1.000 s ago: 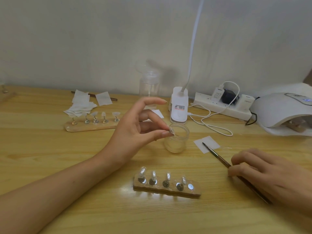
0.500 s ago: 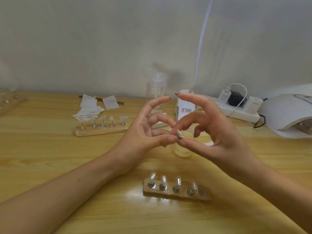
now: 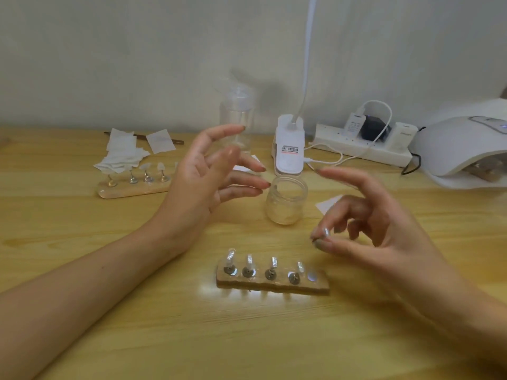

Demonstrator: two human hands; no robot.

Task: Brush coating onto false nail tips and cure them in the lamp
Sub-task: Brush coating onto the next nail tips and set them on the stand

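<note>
My right hand (image 3: pixel 384 229) pinches a small clear nail tip (image 3: pixel 326 232) between thumb and a fingertip, just above the right end of the near wooden holder (image 3: pixel 274 285). That holder carries several clear tips on metal stands, and its rightmost spot holds only a bare shiny disc (image 3: pixel 312 276). My left hand (image 3: pixel 211 176) hovers to the left of a small glass jar (image 3: pixel 285 204), fingers spread and holding nothing. The white curing lamp (image 3: pixel 463 144) sits at the far right with a wooden holder inside its opening.
A second wooden holder (image 3: pixel 131 187) with tips lies at the back left beside a heap of white wipes (image 3: pixel 123 154). A clear pump bottle (image 3: pixel 236 116), a white clip lamp base (image 3: pixel 289 149) and a power strip (image 3: pixel 362 146) line the wall.
The nail tip passed from my left hand to my right, which earlier lay on the brush. My hands moved apart; the right one dropped toward the near holder and the left opened.
</note>
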